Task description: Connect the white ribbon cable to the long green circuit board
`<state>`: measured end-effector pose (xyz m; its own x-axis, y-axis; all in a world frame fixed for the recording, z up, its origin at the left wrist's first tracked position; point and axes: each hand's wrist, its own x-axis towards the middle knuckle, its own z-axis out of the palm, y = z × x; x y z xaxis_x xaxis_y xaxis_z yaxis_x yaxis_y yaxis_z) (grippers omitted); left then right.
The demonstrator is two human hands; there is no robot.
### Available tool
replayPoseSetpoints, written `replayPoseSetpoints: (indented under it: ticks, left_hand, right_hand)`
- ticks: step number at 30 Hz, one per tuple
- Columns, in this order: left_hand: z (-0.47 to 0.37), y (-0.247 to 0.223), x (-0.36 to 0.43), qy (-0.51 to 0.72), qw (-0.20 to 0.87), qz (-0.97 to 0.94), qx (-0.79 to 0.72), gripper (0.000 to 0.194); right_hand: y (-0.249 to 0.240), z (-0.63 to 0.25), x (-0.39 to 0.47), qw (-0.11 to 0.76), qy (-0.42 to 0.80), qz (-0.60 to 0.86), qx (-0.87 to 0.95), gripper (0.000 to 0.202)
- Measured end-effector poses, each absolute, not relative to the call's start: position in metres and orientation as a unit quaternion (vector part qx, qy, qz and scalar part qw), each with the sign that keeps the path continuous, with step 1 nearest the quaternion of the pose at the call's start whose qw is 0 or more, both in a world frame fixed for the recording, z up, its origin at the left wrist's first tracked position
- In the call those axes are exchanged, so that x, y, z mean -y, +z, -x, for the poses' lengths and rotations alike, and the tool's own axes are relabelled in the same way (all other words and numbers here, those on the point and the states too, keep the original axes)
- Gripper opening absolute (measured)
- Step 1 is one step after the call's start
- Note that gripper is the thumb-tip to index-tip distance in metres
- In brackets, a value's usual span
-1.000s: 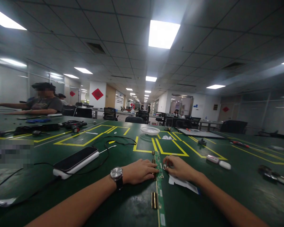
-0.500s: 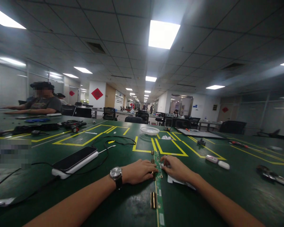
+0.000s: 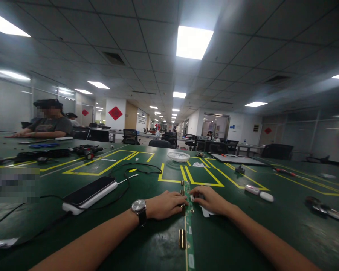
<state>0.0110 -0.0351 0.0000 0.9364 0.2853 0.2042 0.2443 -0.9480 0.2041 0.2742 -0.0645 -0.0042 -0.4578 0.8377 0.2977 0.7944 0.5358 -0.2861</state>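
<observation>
1. Head view: compared with one second ago, the right hand [image 3: 211,199] sits closer to the circuit board [image 3: 190,241], pinching a small white piece [image 3: 192,197] at its right edge.
2. The left hand [image 3: 166,205] rests fingers together at its left edge; whether they grip, I cannot tell.
3. The board, long, narrow and green with gold-coloured tabs [image 3: 182,239], lies between the forearms, running out of view below.
4. Bare tabletop [image 3: 228,244] flanks its near end.

This is a big office. It has black desk chairs [image 3: 130,136], bright lights [image 3: 194,42] in a tiled ceiling [image 3: 158,37], glass walls [image 3: 12,99] and a green table [image 3: 147,244] with yellow tape lines [image 3: 206,184].
</observation>
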Motion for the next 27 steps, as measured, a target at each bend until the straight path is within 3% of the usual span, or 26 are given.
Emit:
replayPoseSetpoints:
  ticks: [6,10,14,27]
  left_hand:
    - [-0.011,-0.002,0.033,0.119,0.073,-0.981,-0.133,0.033]
    - [-0.011,-0.002,0.032,0.140,0.046,-0.980,-0.133,0.031]
    - [-0.012,0.001,0.034,0.199,0.017,-0.970,-0.136,0.031]
    - [-0.010,0.005,0.032,0.221,-0.034,-0.965,-0.140,0.032]
  right_hand:
    - [0.004,-0.279,0.062,0.194,0.059,0.465,0.862,0.021]
    - [0.007,-0.274,0.059,0.214,0.054,0.413,0.883,0.033]
    - [0.008,-0.265,0.060,0.165,0.083,0.387,0.903,0.041]
    - [0.014,-0.297,0.065,0.041,-0.060,0.582,0.810,0.037]
